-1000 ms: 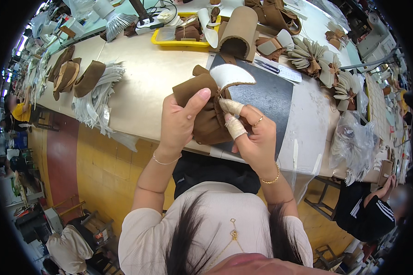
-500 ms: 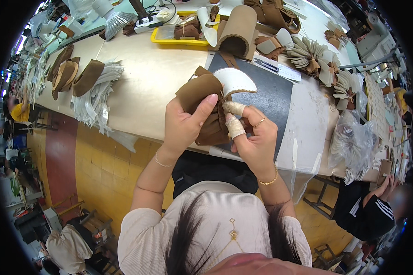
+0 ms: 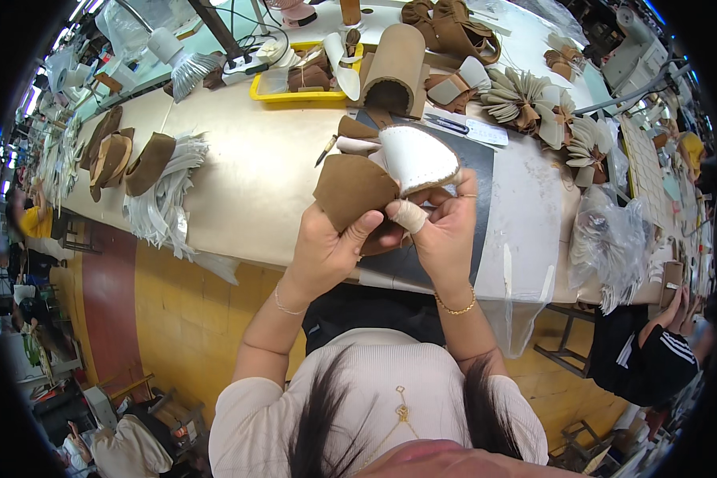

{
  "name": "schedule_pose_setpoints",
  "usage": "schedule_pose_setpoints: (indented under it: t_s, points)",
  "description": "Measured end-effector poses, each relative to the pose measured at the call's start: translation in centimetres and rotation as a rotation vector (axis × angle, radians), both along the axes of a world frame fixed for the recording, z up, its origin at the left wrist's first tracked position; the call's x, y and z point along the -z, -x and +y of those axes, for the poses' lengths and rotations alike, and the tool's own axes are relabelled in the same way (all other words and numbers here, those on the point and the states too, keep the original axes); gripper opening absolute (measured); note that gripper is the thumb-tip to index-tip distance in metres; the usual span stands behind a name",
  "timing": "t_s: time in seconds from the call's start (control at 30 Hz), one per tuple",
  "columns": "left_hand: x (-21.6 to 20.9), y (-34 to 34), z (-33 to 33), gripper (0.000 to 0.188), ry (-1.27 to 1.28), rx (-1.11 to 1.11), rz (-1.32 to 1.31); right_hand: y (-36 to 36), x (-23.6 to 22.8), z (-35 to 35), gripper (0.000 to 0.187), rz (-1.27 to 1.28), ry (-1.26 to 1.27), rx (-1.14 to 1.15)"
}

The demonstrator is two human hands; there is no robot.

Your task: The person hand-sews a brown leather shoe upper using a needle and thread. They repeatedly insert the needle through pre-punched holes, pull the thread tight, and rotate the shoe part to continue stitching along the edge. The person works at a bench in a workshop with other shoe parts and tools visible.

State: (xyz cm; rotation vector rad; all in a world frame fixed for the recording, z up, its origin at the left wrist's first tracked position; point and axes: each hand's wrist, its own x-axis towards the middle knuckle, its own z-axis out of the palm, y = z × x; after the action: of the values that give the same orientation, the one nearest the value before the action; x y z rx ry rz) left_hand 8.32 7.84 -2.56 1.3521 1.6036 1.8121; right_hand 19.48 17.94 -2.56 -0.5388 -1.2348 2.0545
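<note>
Brown suede piece point(image 3: 352, 190) is pinched by the left hand point(image 3: 327, 253), the white-lined flap point(image 3: 417, 157) at one o'clock gripped by the right hand point(image 3: 446, 231).

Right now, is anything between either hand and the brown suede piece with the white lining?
No. Both hands already grip it directly: the left hand pinches the brown suede piece with its thumb on top, and the right hand, its thumb taped, holds the white lining side. Nothing visible lies between.
</note>
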Motion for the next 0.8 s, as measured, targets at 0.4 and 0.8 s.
schedule_pose_setpoints:
  t_s: [0.4, 0.8]
  points:
    - [-1.9, 1.6, -0.8, 0.026, 0.255, 0.302, -0.428, -1.1, -2.4, 5.1, 0.021, -0.166, -0.74, -0.275]
    - [-1.2, 2.6, -0.2, 0.031, 0.531, 0.265, -0.277, -0.1, -0.3, 3.4, 0.008, -0.07, -0.5, -0.168]
